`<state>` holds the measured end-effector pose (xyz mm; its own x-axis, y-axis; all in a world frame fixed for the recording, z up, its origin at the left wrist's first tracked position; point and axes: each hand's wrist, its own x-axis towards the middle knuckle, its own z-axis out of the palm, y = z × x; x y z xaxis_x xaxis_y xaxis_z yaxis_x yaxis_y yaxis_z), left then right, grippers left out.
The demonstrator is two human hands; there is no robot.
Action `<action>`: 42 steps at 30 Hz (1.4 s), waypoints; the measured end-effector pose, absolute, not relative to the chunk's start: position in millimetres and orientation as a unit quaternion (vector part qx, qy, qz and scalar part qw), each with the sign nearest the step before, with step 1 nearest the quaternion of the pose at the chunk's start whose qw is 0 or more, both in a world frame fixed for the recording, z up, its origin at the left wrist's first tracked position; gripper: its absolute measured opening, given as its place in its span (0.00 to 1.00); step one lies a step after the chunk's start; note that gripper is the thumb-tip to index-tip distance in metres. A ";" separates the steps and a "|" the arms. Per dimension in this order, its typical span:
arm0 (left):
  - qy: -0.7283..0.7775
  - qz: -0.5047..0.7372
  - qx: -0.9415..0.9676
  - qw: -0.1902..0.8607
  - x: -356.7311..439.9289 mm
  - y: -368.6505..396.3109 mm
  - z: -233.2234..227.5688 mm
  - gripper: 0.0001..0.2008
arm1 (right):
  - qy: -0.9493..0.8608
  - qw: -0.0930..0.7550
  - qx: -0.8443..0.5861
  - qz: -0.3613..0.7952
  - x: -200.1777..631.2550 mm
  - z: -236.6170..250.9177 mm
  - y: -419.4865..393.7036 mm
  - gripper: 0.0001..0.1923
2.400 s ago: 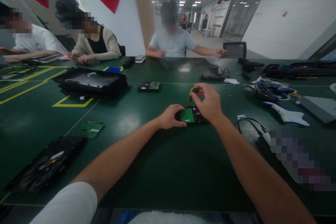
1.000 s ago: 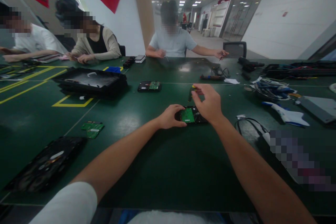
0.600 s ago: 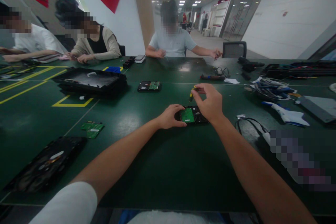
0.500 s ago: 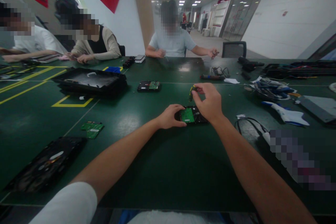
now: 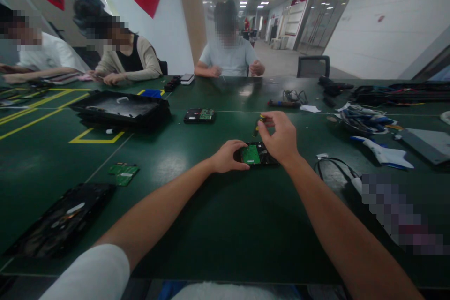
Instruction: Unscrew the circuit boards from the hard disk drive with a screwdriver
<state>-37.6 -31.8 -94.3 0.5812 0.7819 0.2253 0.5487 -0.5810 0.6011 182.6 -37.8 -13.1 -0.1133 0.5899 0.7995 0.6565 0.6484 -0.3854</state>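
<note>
A small black hard drive [image 5: 253,154] with a green circuit board on top lies on the dark green table [image 5: 218,225]. My left hand [image 5: 227,155] grips its left end and holds it flat. My right hand [image 5: 279,137] pinches the top of a small screwdriver [image 5: 258,126] with a black and yellow handle. The screwdriver stands nearly upright over the far edge of the drive. Its tip is hidden behind the drive and my fingers.
A second drive [image 5: 199,115] lies further back. A black tray [image 5: 121,108] stands at the left, a loose green board [image 5: 123,172] and a dark opened case [image 5: 58,221] nearer me. Cables [image 5: 335,168] and tools lie at the right. Three people sit along the far edge.
My right hand's fingers have shifted slightly on the screwdriver's top, which has tilted a little. The person across the table has pulled the outstretched arm back in. My left hand has not moved.
</note>
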 end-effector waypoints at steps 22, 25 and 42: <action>0.387 0.240 0.859 0.236 -37.1 -31.8 -94.1 0.46 | -0.760 0.511 -0.401 -0.023 182.9 -13.2 -36.8 0.09; 0.390 0.237 0.858 0.236 -37.3 -32.2 -93.9 0.45 | -0.750 0.518 -0.412 -0.021 183.0 -13.4 -36.5 0.09; 0.389 0.234 0.857 0.245 -37.5 -33.0 -90.9 0.45 | -0.739 0.522 -0.425 -0.009 182.5 -14.6 -36.4 0.10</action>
<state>-37.5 -33.0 -90.9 0.5877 0.7814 0.2097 0.5526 -0.5770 0.6014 182.5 -36.4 -14.6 -0.0934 0.6189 0.7799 0.6375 0.6388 -0.4307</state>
